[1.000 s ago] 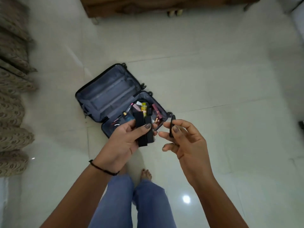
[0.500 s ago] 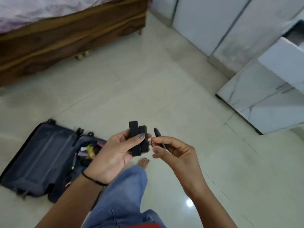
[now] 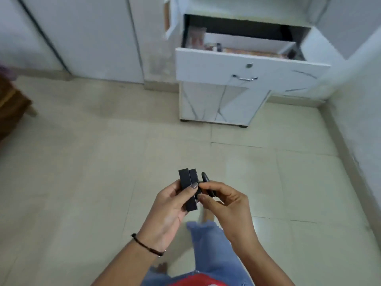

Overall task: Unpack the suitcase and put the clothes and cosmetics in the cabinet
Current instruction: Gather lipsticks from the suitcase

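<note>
1. Nearest, bottom edge: red garment (image 3: 198, 281), cut off by the frame. Above it, jeans (image 3: 210, 244) w/ frayed hem. One bare foot (image 3: 206, 216) just past the hem, blurred.
2. L wrist: thin black cord band (image 3: 147, 247).
3. Left hand (image 3: 171, 205): grasping two black boxes (image 3: 188, 186), long and rectangular, side by side and touching, upright w/ slight tilt. Thumb lies across their fronts, fingers behind. Box faces matte; any print not legible.
4. Right hand (image 3: 224, 205): thumb + index pinch a dark stick (image 3: 206, 180), slim, rounded tip up; lower end hidden in the fingers. It sits just beside the boxes; contact cannot be told. Type of cosmetic cannot be told.
5. Both hands and their items are well apart from the drawer (image 3: 247, 67), on the near side, over the pale tiled floor (image 3: 82, 182).
6. Drawer: pulled out of the white marble-pattern cabinet (image 3: 216, 104), front panel tilted in view. Metal handle (image 3: 245, 78) on the front, round lock (image 3: 249, 65) just above it. Contents: small items at the left end and along the rear wall, too blurred to identify; labels unreadable.
7. Left of the drawer: white wardrobe doors (image 3: 82, 38), tops cut off.
8. Far left of the drawer, frame edge: wooden bed frame (image 3: 12, 104), corner only.
</note>
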